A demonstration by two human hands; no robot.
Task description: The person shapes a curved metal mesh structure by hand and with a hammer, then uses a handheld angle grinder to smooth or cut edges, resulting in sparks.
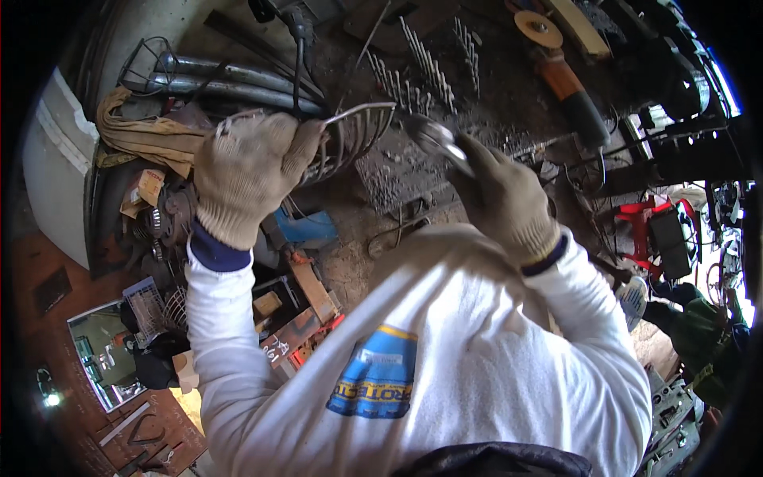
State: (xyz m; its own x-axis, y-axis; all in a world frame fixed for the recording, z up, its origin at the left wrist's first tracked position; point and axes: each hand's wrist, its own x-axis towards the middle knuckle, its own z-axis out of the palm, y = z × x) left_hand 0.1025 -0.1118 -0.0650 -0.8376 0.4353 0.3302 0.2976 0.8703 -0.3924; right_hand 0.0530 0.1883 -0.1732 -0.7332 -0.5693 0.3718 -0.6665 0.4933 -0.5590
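Note:
My left hand (pixel 246 171), in a beige knit glove, grips the rim of a curved metal wire grille (pixel 354 131) and holds it up above the cluttered bench. My right hand (pixel 501 199), gloved the same way, is closed around the handles of a shiny metal plier-like tool (pixel 435 137) whose tip points toward the grille's right edge. Tool tip and grille are close, but I cannot tell if they touch. White long sleeves cover both forearms.
An orange-handled angle grinder (pixel 560 67) lies at the upper right. Rows of upright metal rods (pixel 425 67) stand behind the grille. Grey pipes (pixel 230 79) and a tan cloth (pixel 139 131) lie at the upper left; a blue object (pixel 306 226) and wood scraps sit below.

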